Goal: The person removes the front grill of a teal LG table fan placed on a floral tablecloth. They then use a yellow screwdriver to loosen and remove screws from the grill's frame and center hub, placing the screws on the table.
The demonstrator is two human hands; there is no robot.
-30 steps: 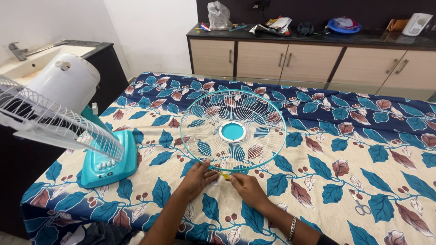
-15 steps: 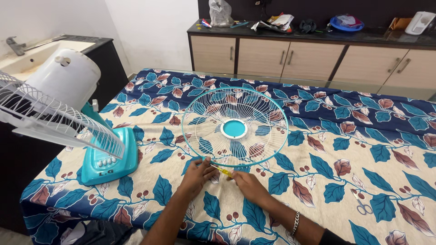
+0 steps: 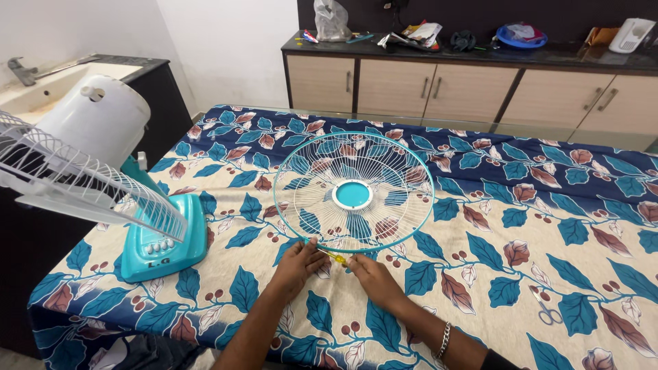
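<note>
Pinched between right hand (image 3: 370,279) fingertips: a small yellow screwdriver (image 3: 335,257), long axis running left and slightly away, tip toward the near rim of the fan guard (image 3: 354,192). Closed on that rim just left of the tip: left hand (image 3: 299,263), thumb on top. Both hands at the guard's near edge, almost touching each other, right one nearer the tool. Flat on the leaf-print cloth (image 3: 534,226): the guard. Off left: teal fan base (image 3: 164,245). Far right: scissors (image 3: 546,312).

Both hands meet near the table's front edge.
Left hand (image 3: 296,266) and right hand (image 3: 370,277) lie palm-down, fingers curled, forearms converging.
</note>
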